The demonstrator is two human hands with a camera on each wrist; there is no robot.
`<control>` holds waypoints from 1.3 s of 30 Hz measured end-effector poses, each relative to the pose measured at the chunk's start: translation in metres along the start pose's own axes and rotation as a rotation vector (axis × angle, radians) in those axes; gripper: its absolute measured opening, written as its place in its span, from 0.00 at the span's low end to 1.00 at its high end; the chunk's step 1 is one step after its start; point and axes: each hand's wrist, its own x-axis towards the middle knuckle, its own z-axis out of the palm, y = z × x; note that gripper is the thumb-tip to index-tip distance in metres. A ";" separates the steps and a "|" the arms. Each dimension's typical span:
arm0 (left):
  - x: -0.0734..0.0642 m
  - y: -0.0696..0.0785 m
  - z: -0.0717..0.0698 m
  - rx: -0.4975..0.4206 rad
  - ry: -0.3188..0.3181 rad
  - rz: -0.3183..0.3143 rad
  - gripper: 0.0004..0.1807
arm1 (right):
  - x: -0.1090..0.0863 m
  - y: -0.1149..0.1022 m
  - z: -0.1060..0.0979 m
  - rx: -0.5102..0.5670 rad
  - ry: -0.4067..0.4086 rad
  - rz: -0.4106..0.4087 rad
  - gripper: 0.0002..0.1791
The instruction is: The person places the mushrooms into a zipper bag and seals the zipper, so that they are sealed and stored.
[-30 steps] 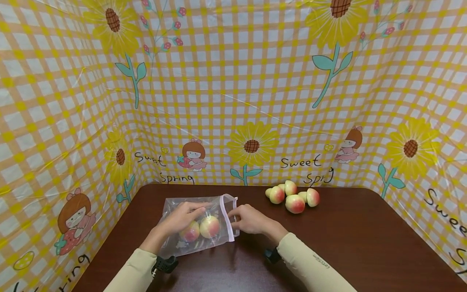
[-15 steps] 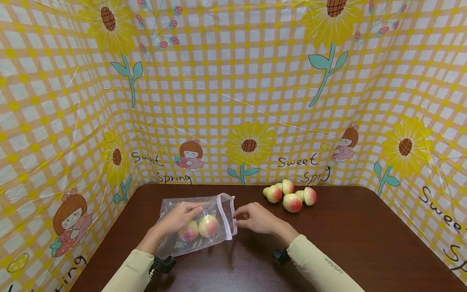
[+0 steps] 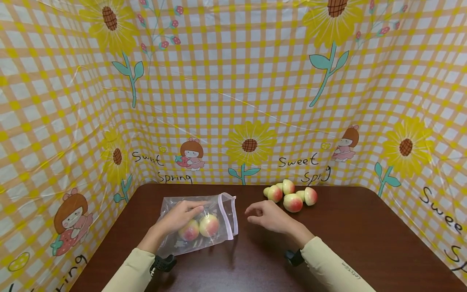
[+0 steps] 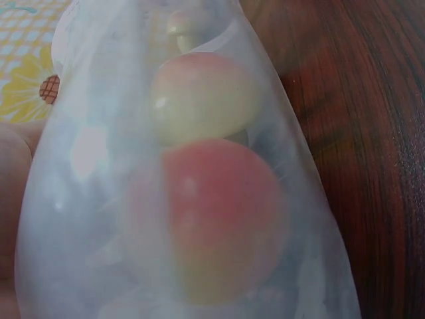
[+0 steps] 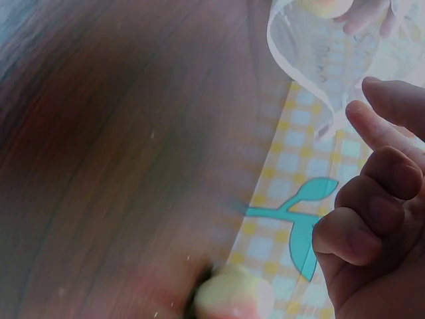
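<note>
A clear plastic bag (image 3: 215, 239) with a pale pink rim lies on the table, its mouth gaping to the right. Inside are two toy mushrooms (image 3: 209, 225), their caps cream and red; one mushroom (image 4: 219, 219) looms large through the plastic in the left wrist view. My left hand (image 3: 178, 217) rests across the top of the bag with fingers stretched toward the mouth. A short way right of the mouth is my right hand (image 3: 271, 217), fingers loosely bent, holding nothing. In the right wrist view, its thumb and index finger (image 5: 382, 129) are apart.
At the back right of the dark wooden table (image 3: 346, 227) sits a cluster of several more toy mushrooms (image 3: 293, 202), some showing pale stems. A checked cloth (image 3: 251, 93) with sunflowers stands around the table's back and sides.
My right hand has come out of the bag's mouth and moved right, away from the rim. The left hand and the two mushrooms in the bag stay put.
</note>
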 end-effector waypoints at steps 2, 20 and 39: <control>0.000 0.000 0.000 0.003 0.001 0.004 0.20 | -0.003 0.003 -0.003 0.002 0.019 0.005 0.07; -0.001 0.000 0.001 -0.021 -0.001 0.022 0.20 | -0.021 0.026 -0.027 -0.016 0.151 0.094 0.06; -0.002 -0.001 -0.002 -0.038 -0.014 -0.012 0.19 | -0.033 0.048 -0.042 -0.111 0.295 0.175 0.11</control>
